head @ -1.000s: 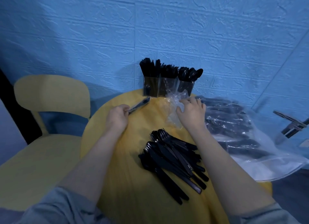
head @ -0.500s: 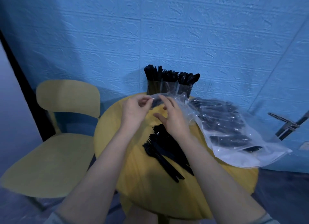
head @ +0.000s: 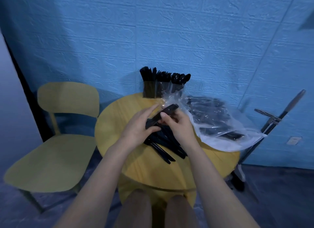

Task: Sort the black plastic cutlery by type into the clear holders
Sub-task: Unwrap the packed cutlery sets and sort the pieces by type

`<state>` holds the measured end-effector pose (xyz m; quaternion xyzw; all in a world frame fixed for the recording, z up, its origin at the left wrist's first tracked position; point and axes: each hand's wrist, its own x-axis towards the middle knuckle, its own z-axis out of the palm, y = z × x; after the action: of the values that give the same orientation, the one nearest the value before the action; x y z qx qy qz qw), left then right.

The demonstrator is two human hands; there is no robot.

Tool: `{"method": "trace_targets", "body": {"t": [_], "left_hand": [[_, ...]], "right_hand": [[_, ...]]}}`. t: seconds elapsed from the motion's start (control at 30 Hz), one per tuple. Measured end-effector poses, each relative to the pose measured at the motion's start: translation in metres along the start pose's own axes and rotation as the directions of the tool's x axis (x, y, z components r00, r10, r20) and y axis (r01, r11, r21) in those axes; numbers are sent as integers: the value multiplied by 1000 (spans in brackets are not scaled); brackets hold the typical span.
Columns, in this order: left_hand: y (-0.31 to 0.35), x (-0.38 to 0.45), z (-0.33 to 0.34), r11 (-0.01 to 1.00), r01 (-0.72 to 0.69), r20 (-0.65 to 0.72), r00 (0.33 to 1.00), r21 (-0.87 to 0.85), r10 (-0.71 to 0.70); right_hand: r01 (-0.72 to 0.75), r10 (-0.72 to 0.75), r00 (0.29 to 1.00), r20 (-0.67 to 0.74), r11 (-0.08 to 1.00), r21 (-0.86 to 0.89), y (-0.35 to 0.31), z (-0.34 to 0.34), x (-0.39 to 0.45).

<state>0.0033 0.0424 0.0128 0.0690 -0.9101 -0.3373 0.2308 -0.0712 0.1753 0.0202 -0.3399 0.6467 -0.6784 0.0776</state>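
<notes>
My left hand (head: 136, 127) and right hand (head: 178, 125) meet above the middle of the round yellow table (head: 129, 161), and both hold 1 small bundle of black cutlery (head: 161, 116). The left fingers are curled under the lower end of the bundle; the right thumb presses on its upper side with the other right fingers wrapped behind. The bundle is tilted, its far end pointing toward the back of the table. I cannot tell which type of piece it contains.

Directly beneath my hands a loose pile of black cutlery (head: 163, 144) lies on the table top, handles fanning toward the near edge.

At the back edge of the table stand the clear holders (head: 158, 91), 3 compartments side by side, each already packed with upright black pieces; spoon bowls show in the compartment furthest right.

On the right side of the table a clear plastic bag (head: 219, 125) lies slumped, with more black cutlery inside; its open mouth reaches the holders and my right hand, and its far corner hangs past the table edge.

Left of the table stands a yellow chair (head: 56, 142). Right of the table a metal stand (head: 270, 124) leans by the blue wall (head: 153, 32).
</notes>
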Motion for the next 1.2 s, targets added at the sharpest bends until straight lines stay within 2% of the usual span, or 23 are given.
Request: {"method": "trace_targets", "body": {"t": [0.07,0.17,0.23,0.27,0.33,0.37,0.4,0.43,0.47,0.5,0.57,0.6,0.67,0.8,0.97,1.2], "left_hand": [[-6,-6,3,999,33,-1,999,32,-33],[-6,-16,6,994,11,-52,999,110,-5],[-7,-22,6,984,2,-52,999,179,8],[-8,-24,6,978,0,-56,998,210,12],[-12,-29,6,959,-27,-85,995,281,53],[-14,-31,7,947,-52,-102,991,318,88],[-15,-32,7,934,-74,-112,987,349,119],[-16,-33,8,924,-90,-113,984,371,141],[-17,-34,8,917,-102,-111,982,386,156],[-17,-34,8,912,-114,-112,979,395,171],[-18,-35,9,904,-135,-117,973,405,198],[-19,-35,8,900,-141,-116,972,413,205],[-22,-32,7,888,-148,-112,970,436,217],[-23,-26,4,868,-197,-37,970,455,240],[-21,-15,3,879,-179,80,984,442,160],[-15,-2,-3,851,-230,156,972,472,176]], "right_hand": [[-62,59,998,32,994,95,3,1,-8],[-162,158,987,40,977,136,10,0,-16],[-167,175,982,-75,980,107,14,-4,-19],[-133,139,971,-193,990,44,15,-7,-22],[7,-74,908,-412,987,-163,14,-16,-29],[102,-222,873,-434,954,-281,12,-20,-32],[192,-354,849,-393,899,-394,11,-24,-33],[254,-438,840,-321,840,-480,12,-26,-33],[277,-453,857,-245,807,-522,13,-28,-33],[239,-391,899,-196,814,-530,14,-29,-31],[46,-138,979,-151,867,-495,17,-31,-27],[-36,-29,991,-131,882,-471,19,-32,-25],[-103,77,994,-79,904,-415,23,-35,-24],[-150,159,987,1,934,-324,26,-34,-21],[-225,234,972,-4,934,-279,30,-37,-15],[-340,334,933,134,940,18,31,-37,-12]]}}
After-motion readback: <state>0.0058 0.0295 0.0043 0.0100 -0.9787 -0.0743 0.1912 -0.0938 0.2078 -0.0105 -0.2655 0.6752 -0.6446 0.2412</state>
